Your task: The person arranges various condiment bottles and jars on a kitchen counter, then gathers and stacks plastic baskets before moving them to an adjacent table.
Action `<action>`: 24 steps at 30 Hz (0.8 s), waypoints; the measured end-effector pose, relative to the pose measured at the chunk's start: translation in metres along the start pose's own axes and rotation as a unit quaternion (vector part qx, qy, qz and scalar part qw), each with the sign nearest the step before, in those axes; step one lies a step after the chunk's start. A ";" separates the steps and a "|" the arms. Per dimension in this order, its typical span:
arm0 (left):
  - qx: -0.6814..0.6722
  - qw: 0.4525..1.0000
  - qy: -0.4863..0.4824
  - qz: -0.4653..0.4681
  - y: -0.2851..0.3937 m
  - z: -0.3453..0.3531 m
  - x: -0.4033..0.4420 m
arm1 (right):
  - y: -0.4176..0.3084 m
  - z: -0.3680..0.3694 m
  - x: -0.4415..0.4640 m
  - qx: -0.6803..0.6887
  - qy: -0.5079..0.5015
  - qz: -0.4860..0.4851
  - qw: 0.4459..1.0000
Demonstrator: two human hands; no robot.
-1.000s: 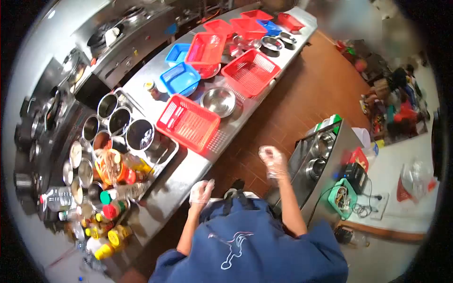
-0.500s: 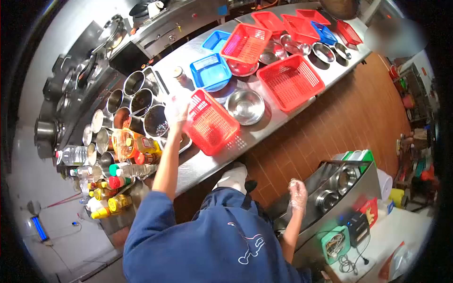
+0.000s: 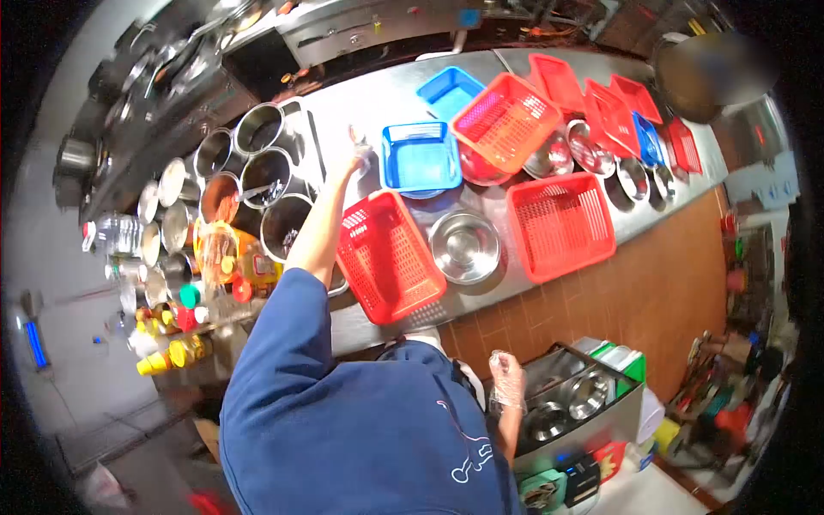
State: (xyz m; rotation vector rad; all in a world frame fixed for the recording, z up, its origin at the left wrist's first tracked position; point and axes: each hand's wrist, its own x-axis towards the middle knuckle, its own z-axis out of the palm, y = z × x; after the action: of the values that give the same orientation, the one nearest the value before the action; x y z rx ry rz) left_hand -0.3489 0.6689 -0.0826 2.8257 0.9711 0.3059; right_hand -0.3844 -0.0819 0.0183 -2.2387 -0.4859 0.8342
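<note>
My left hand (image 3: 360, 158), in a clear glove, reaches over the steel table (image 3: 476, 302) to a small jar (image 3: 355, 134) left of a blue basket (image 3: 421, 158). Glare and blur hide whether its fingers grip the jar. My right hand (image 3: 507, 378), also gloved, hangs beside the open steel cabinet with its fingers curled together and nothing visible in them. Nearest my left forearm is a red basket (image 3: 390, 257). A steel bowl (image 3: 464, 247) stands between it and another red basket (image 3: 561, 227).
Steel pots (image 3: 266, 176) and bottles (image 3: 184, 322) crowd the left end. More red baskets (image 3: 506, 122), another blue basket (image 3: 451, 92) and bowls stand farther along. The open cabinet (image 3: 601, 421) holds steel bowls (image 3: 589, 393). Part of a person (image 3: 738, 73) is at the upper right.
My left hand has moved from beside the near red basket farther across the table to the jar. My view has turned, and my right hand remains by the cabinet with its fingers curled.
</note>
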 end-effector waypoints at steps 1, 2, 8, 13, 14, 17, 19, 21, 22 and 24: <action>-0.015 1.000 -0.015 -0.006 -0.024 0.002 0.064 | 0.010 0.002 0.008 0.003 -0.010 0.008 1.000; -0.028 0.999 -0.032 -0.015 -0.058 0.000 0.111 | 0.038 0.010 0.019 0.057 -0.025 0.016 0.998; -0.199 0.878 0.097 -0.425 0.081 -0.132 -0.199 | 0.029 -0.005 0.048 0.042 -0.090 0.027 0.995; -0.207 0.848 0.408 -0.267 0.138 -0.207 -0.293 | -0.005 -0.025 0.088 -0.135 -0.153 -0.030 0.978; -0.174 0.848 0.434 -0.251 0.143 -0.214 -0.313 | -0.021 -0.026 0.091 -0.162 -0.162 -0.025 0.973; -0.152 0.841 0.441 -0.274 0.162 -0.244 -0.379 | -0.036 -0.032 0.110 -0.144 -0.190 -0.062 0.969; -0.142 0.831 0.432 -0.320 0.159 -0.245 -0.420 | -0.040 -0.032 0.124 -0.163 -0.191 -0.080 0.965; -0.085 0.830 0.427 -0.349 0.151 -0.249 -0.449 | -0.053 -0.028 0.127 -0.171 -0.195 -0.083 0.962; -0.103 0.815 0.439 -0.365 0.145 -0.241 -0.464 | -0.056 -0.025 0.128 -0.180 -0.196 -0.084 0.960; -0.057 0.821 0.401 -0.403 0.129 -0.233 -0.486 | -0.055 -0.016 0.132 -0.200 -0.201 -0.068 0.957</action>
State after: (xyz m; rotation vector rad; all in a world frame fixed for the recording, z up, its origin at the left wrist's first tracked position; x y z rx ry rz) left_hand -0.7019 0.2818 0.0972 1.8474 2.0601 1.3943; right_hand -0.2837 0.0208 0.0106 -2.3567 -1.0709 1.2117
